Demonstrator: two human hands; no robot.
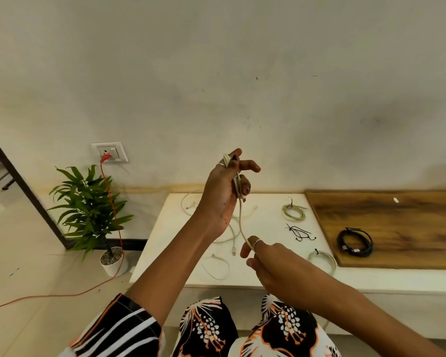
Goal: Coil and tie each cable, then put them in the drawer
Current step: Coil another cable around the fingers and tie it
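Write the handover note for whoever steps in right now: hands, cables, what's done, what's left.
Left hand: raised, white cable wound in loops around its fingers.
Right hand: pinching the same cable's free tail lower down, feeding it.
Done: two pale coils tied, one at the back of the white table, one at its front edge; black coil on the wooden board.
Left: finish and tie this cable; loose white cables lie uncoiled on the table. Spare black ties lie mid-table. No drawer in view; nothing stowed.
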